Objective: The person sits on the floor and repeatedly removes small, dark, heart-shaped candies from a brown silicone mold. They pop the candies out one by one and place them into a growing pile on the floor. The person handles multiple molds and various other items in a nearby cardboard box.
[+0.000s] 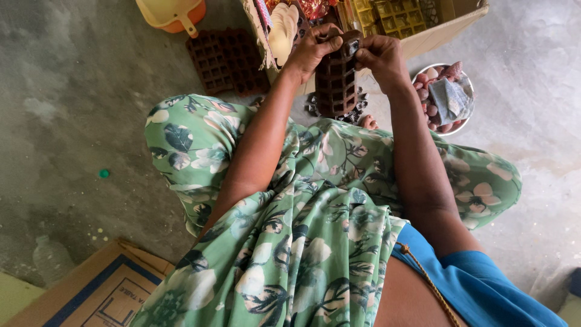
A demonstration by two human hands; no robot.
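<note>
A dark brown mould tray (336, 77) with a grid of small square cavities is held upright by its top end between both hands, its lower end hanging just above small dark pieces scattered on the floor.

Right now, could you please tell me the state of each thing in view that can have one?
Brown mould tray: held upright over the lap, gripped at its top end.
Left hand: closed on the tray top.
Right hand: closed on the tray top.
Second brown mould: flat on the floor.
Cardboard box: open, filled.
Metal bowl: filled with wrapped pieces.
</note>
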